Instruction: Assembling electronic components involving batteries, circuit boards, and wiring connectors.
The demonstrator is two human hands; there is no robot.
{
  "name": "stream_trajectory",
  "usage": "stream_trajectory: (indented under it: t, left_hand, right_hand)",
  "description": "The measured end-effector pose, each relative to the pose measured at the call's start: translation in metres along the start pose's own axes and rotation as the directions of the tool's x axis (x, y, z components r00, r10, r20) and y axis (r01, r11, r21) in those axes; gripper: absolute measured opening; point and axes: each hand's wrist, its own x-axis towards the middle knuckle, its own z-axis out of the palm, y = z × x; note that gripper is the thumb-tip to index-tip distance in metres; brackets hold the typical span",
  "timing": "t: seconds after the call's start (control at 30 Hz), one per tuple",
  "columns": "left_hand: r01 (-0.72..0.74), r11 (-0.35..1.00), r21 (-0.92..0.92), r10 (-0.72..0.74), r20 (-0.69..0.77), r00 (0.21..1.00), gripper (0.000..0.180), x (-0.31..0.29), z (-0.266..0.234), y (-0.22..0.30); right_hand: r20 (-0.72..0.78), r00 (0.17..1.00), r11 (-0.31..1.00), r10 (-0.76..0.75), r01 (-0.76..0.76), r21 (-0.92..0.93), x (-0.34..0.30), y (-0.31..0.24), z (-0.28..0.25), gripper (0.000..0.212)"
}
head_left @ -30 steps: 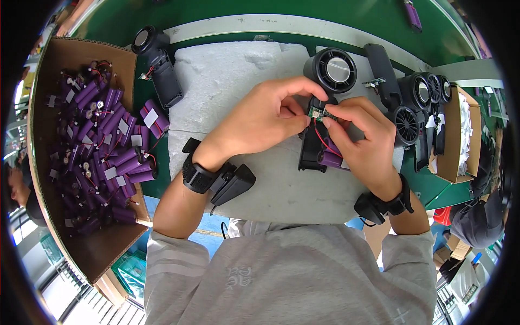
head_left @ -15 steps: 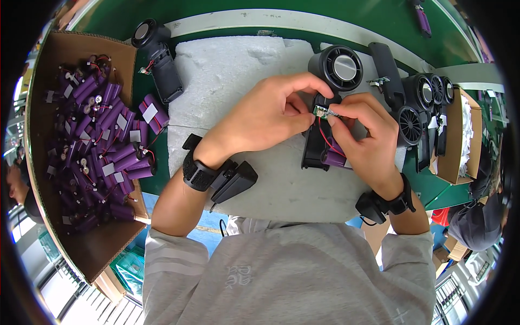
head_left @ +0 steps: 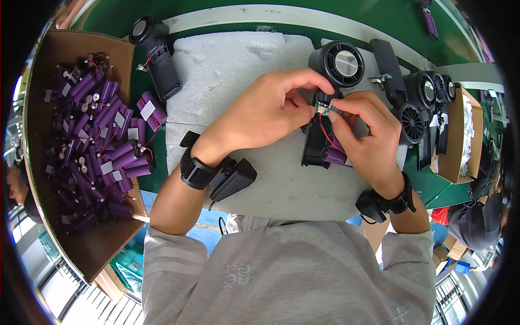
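A black handheld fan [head_left: 336,64] with a round silver centre lies on the foam sheet, its handle shell [head_left: 315,143] pointing towards me. My left hand [head_left: 271,108] grips the fan around its neck, index finger on the far side and thumb beside a small circuit board [head_left: 322,108]. Between thumb and index finger, my right hand [head_left: 369,132] pinches that board at its right end. Red wires [head_left: 328,140] run from the board down towards a purple battery cell [head_left: 337,156], which is partly hidden behind my right hand.
A cardboard box [head_left: 116,238] full of purple battery cells stands at the left. Beside it lie a loose purple battery pack [head_left: 151,111] and another fan body [head_left: 162,70]. Several black fans [head_left: 413,123] lie at the right, before a smaller cardboard box [head_left: 475,135]. White foam [head_left: 227,65] covers the middle.
Both hands stay at the fan's neck with almost the same grip. The circuit board has turned slightly between my fingers, and the view has shifted a little.
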Motion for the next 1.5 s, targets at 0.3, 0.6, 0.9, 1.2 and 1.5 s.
stream_trajectory:
  t: [0.3,0.6,0.9,1.2,1.5]
  left_hand:
    - [-0.029,0.999,-0.020,0.029,-0.018,0.999,0.029,0.0008,0.0020,-0.0019]
    - [-0.018,1.000,-0.022,0.017,-0.020,1.000,0.028,0.0008,0.0026,-0.0015]
    - [0.000,1.000,0.014,0.001,-0.085,0.996,0.024,0.0012,0.0035,-0.0010]
    - [-0.070,0.984,0.164,0.086,-0.094,0.992,0.024,0.0017,0.0003,-0.0003]
    - [-0.260,0.886,0.384,0.283,-0.002,0.959,0.032,0.0018,-0.0006,0.0055]
  right_hand:
    - [0.006,1.000,1.000,0.020,-0.020,0.003,-0.0005,-0.0018,-0.0007,0.023]
    - [0.003,1.000,0.999,0.017,-0.017,-0.028,0.0001,-0.0040,-0.0008,0.022]
    - [0.024,1.000,0.999,0.004,-0.003,-0.054,-0.0002,-0.0052,-0.0011,0.020]
    - [-0.003,1.000,0.994,-0.028,0.027,-0.104,-0.0007,-0.0073,0.0016,0.019]
    - [-0.024,0.994,0.995,0.102,-0.102,-0.006,0.0006,-0.0070,0.0001,0.017]
